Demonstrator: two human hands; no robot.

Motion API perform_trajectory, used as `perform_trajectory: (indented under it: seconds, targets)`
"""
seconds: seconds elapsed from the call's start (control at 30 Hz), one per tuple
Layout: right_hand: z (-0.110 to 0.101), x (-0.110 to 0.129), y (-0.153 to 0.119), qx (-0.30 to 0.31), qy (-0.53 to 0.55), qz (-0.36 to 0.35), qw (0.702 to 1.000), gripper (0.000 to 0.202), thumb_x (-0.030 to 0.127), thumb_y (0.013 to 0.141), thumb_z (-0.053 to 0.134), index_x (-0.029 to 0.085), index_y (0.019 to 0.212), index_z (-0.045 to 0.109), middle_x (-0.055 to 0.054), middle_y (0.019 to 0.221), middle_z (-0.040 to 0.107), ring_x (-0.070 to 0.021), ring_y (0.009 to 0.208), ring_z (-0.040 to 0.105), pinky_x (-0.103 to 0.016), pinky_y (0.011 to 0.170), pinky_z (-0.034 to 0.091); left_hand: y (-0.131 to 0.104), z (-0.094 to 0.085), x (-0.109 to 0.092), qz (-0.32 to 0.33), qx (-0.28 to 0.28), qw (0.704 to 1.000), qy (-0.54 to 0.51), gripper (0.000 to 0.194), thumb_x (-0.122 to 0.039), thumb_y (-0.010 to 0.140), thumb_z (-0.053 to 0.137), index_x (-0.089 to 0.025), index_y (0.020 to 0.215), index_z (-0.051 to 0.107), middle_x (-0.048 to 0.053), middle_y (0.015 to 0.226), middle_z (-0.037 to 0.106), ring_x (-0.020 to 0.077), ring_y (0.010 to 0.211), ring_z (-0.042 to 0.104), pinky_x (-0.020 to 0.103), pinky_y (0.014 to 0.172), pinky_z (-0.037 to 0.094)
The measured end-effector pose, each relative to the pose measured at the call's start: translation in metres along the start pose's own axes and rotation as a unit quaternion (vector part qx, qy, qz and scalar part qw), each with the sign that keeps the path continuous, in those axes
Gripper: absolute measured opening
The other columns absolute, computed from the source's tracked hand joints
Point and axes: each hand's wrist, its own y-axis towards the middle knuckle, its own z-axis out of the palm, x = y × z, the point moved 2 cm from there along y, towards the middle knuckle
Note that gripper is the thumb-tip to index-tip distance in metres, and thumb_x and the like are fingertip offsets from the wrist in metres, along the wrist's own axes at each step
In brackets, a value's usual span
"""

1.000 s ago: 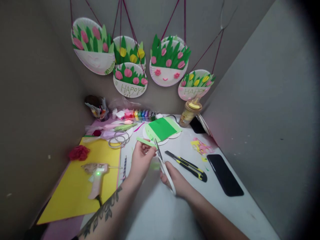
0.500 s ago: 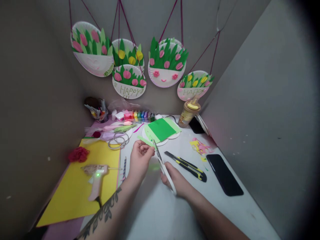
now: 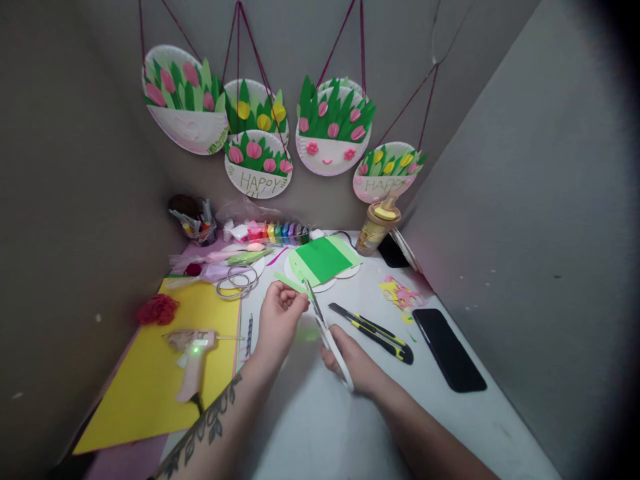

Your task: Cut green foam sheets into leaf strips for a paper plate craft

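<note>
The glue gun's cord (image 3: 199,403) disappears from sight behind the left forearm (image 3: 220,420).

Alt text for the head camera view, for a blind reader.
A person's left hand holds a light green paper strip and the right hand holds white-handled scissors over a white table. Around them lie green paper, utility knives, a phone and, on yellow paper, a glue gun; flower-decorated paper plates hang behind.

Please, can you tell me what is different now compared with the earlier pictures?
The left hand has shifted slightly left, its fingers more curled by the pale green strip. Nothing was visibly taken or let go: the right hand still holds the scissors. The cutter knife, phone and glue gun stayed in place.
</note>
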Motion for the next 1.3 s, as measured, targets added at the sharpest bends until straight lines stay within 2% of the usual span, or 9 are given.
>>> perform_trajectory:
  seconds: [0.37,1.0,1.3]
  targets:
    - [-0.0014,0.0023,-0.0013,0.006,-0.004,-0.008,1.000,0.013,0.022,0.076,0.057,0.021,0.084,0.047,0.000,0.076,0.057,-0.0161,0.070,0.053,-0.029,0.065,0.042,-0.0010,0.0011,-0.0038,0.003,0.003,1.000,0.019,0.023,-0.023,0.070,0.067,-0.020,0.081,0.047,-0.006,0.062,0.056,0.0111,0.061,0.056,0.024,0.064,0.042]
    - [-0.0046,0.0064,-0.0001,0.007,-0.010,0.014,1.000,0.012,0.017,0.071,0.053,0.021,0.080,0.045,0.002,0.073,0.057,-0.0138,0.067,0.051,-0.026,0.061,0.039,0.0017,-0.0014,0.0013,-0.006,0.022,1.000,0.003,0.029,-0.025,0.072,0.067,-0.019,0.089,0.045,-0.007,0.064,0.055,0.0095,0.061,0.054,0.024,0.065,0.042]
    - [-0.0036,0.0045,-0.0008,0.012,0.021,0.027,0.999,0.013,0.014,0.069,0.051,0.021,0.077,0.044,0.003,0.070,0.056,-0.0125,0.064,0.050,-0.024,0.058,0.037,0.0029,-0.0024,0.0022,-0.015,0.025,1.000,0.006,0.032,-0.028,0.070,0.068,-0.019,0.092,0.046,-0.007,0.064,0.057,0.0092,0.061,0.056,0.023,0.066,0.043]
